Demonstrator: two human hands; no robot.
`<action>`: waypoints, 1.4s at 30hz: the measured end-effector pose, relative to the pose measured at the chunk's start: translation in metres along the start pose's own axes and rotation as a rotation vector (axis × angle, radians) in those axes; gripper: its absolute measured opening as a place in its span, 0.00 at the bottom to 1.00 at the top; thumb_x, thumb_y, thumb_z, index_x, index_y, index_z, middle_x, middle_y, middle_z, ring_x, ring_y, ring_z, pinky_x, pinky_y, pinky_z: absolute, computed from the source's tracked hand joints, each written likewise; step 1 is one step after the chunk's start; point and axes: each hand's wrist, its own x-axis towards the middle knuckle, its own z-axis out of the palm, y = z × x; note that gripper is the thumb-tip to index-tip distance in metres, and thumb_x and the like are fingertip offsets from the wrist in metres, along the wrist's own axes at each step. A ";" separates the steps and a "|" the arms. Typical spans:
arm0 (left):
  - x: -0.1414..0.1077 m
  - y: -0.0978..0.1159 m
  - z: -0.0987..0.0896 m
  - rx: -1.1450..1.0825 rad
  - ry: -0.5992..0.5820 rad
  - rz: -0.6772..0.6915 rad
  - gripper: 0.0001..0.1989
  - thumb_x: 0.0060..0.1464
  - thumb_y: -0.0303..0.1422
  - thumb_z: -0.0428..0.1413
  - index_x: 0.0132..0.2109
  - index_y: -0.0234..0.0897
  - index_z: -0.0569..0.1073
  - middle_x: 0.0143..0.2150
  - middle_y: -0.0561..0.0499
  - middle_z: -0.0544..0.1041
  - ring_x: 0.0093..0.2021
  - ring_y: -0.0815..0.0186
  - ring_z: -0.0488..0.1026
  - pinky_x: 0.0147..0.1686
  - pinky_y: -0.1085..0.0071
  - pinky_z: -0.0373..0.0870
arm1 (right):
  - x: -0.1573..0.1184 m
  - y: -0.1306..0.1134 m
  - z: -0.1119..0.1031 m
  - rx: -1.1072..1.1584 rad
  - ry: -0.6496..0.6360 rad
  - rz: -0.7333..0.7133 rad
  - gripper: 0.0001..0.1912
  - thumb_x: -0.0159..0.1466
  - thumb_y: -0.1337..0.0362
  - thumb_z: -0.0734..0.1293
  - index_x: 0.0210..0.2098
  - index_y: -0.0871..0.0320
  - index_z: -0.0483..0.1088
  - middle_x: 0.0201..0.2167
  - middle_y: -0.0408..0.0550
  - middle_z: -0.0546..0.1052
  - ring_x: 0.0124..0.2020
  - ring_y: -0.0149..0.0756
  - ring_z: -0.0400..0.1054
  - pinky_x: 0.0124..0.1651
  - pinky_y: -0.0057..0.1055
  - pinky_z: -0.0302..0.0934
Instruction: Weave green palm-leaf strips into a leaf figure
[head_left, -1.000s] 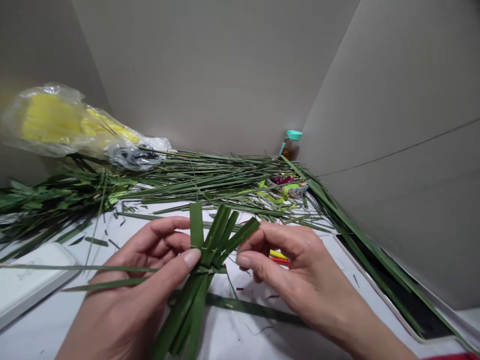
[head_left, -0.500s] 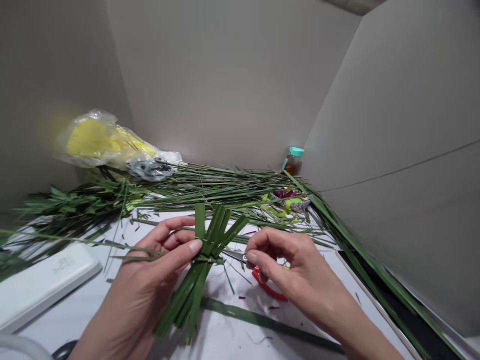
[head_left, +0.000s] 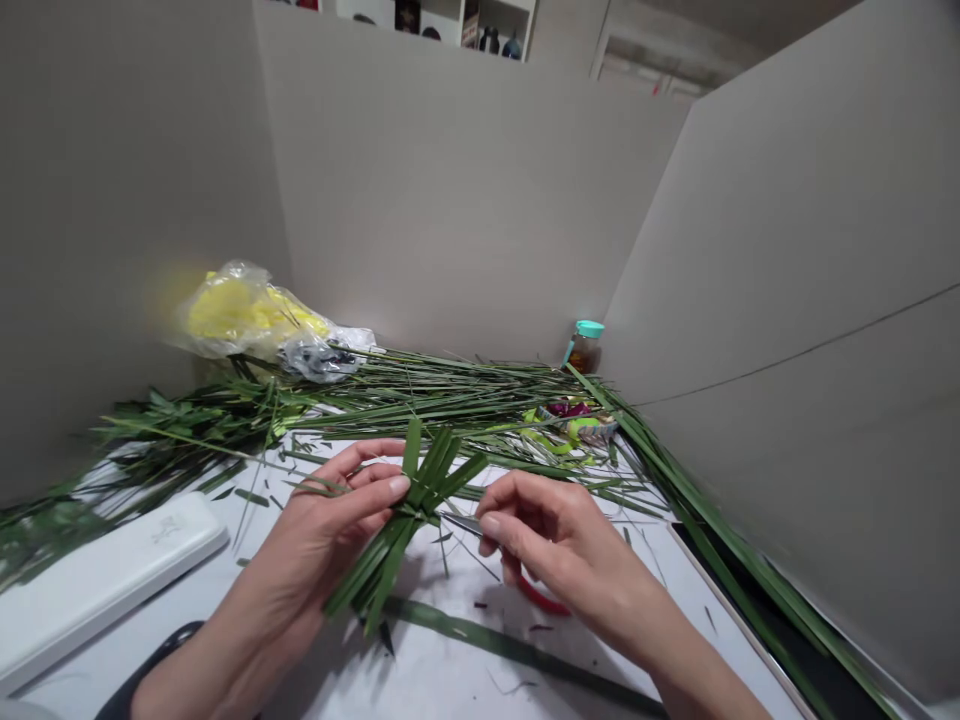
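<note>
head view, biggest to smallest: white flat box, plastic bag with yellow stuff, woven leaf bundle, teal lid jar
Largest, too alike to rank: the white flat box and the plastic bag of yellow stuff.
Next, less surely, as it is close to the camera: the woven leaf bundle.
Smallest: the teal-lid jar.

Soft, even light, faint shadow under the leaf strips — edges bowed, plastic bag blurred

We count two hands, one plaited leaf bundle, one pair of red-handled scissors, one teal-capped jar, one plastic bag and one white case.
</note>
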 end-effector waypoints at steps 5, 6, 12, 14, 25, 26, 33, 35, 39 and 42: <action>0.006 0.007 0.000 -0.026 0.032 -0.025 0.17 0.47 0.27 0.69 0.45 0.41 0.77 0.29 0.58 0.80 0.24 0.72 0.73 0.22 0.80 0.67 | 0.002 0.002 -0.002 0.086 0.006 0.010 0.10 0.66 0.61 0.66 0.30 0.58 0.68 0.22 0.40 0.74 0.18 0.23 0.60 0.22 0.22 0.54; 0.007 0.006 0.000 -0.030 0.029 -0.033 0.17 0.46 0.28 0.70 0.44 0.42 0.77 0.28 0.58 0.79 0.22 0.72 0.72 0.20 0.79 0.66 | 0.003 0.003 -0.001 0.098 0.015 0.004 0.10 0.66 0.60 0.66 0.30 0.58 0.68 0.22 0.40 0.74 0.18 0.23 0.60 0.21 0.21 0.53; 0.010 -0.002 -0.005 0.013 -0.073 -0.078 0.12 0.42 0.33 0.72 0.31 0.39 0.76 0.26 0.57 0.77 0.22 0.70 0.71 0.21 0.76 0.67 | 0.005 0.008 0.002 0.103 0.039 -0.012 0.09 0.64 0.60 0.66 0.30 0.57 0.68 0.22 0.41 0.75 0.18 0.24 0.63 0.19 0.21 0.51; 0.011 -0.003 -0.006 0.049 -0.091 -0.084 0.11 0.45 0.35 0.72 0.29 0.39 0.76 0.25 0.56 0.77 0.21 0.72 0.69 0.23 0.76 0.68 | 0.005 0.008 0.004 0.085 0.042 -0.013 0.09 0.64 0.61 0.66 0.29 0.57 0.69 0.22 0.41 0.75 0.18 0.24 0.62 0.20 0.22 0.53; 0.007 -0.005 0.000 0.164 -0.169 -0.081 0.12 0.45 0.38 0.70 0.26 0.38 0.77 0.23 0.56 0.75 0.24 0.69 0.71 0.24 0.75 0.65 | 0.005 0.010 0.014 0.049 0.102 -0.033 0.10 0.65 0.60 0.66 0.29 0.57 0.69 0.21 0.41 0.74 0.14 0.24 0.56 0.16 0.23 0.49; 0.006 -0.005 0.002 0.169 -0.182 -0.088 0.11 0.44 0.39 0.70 0.26 0.38 0.78 0.22 0.56 0.75 0.23 0.69 0.70 0.24 0.75 0.65 | 0.005 0.010 0.016 0.052 0.108 -0.038 0.10 0.65 0.60 0.66 0.28 0.57 0.69 0.22 0.41 0.74 0.15 0.24 0.57 0.17 0.23 0.50; 0.006 0.008 0.012 0.180 -0.246 -0.124 0.11 0.37 0.36 0.72 0.27 0.36 0.80 0.24 0.51 0.79 0.24 0.67 0.71 0.21 0.74 0.65 | 0.004 0.006 0.011 0.139 0.053 -0.033 0.09 0.64 0.59 0.66 0.30 0.57 0.69 0.24 0.42 0.75 0.17 0.25 0.62 0.20 0.24 0.55; 0.011 0.016 0.010 0.164 -0.229 -0.114 0.13 0.36 0.36 0.73 0.25 0.37 0.78 0.23 0.52 0.79 0.23 0.67 0.72 0.21 0.74 0.67 | 0.002 0.003 0.003 0.164 0.003 -0.026 0.09 0.64 0.59 0.67 0.32 0.57 0.70 0.25 0.42 0.76 0.19 0.26 0.64 0.22 0.24 0.57; 0.022 0.028 0.003 0.141 -0.188 -0.089 0.15 0.36 0.35 0.74 0.23 0.38 0.74 0.21 0.56 0.75 0.21 0.70 0.72 0.22 0.77 0.70 | 0.000 0.000 -0.008 0.193 -0.053 -0.003 0.09 0.65 0.60 0.68 0.32 0.58 0.70 0.26 0.42 0.77 0.21 0.25 0.65 0.25 0.23 0.58; 0.025 0.031 0.000 0.145 -0.194 -0.091 0.17 0.36 0.33 0.74 0.22 0.39 0.72 0.19 0.58 0.73 0.19 0.71 0.70 0.19 0.78 0.68 | 0.000 0.002 -0.009 0.219 -0.081 0.014 0.09 0.67 0.59 0.68 0.34 0.58 0.70 0.25 0.42 0.77 0.20 0.24 0.65 0.25 0.22 0.57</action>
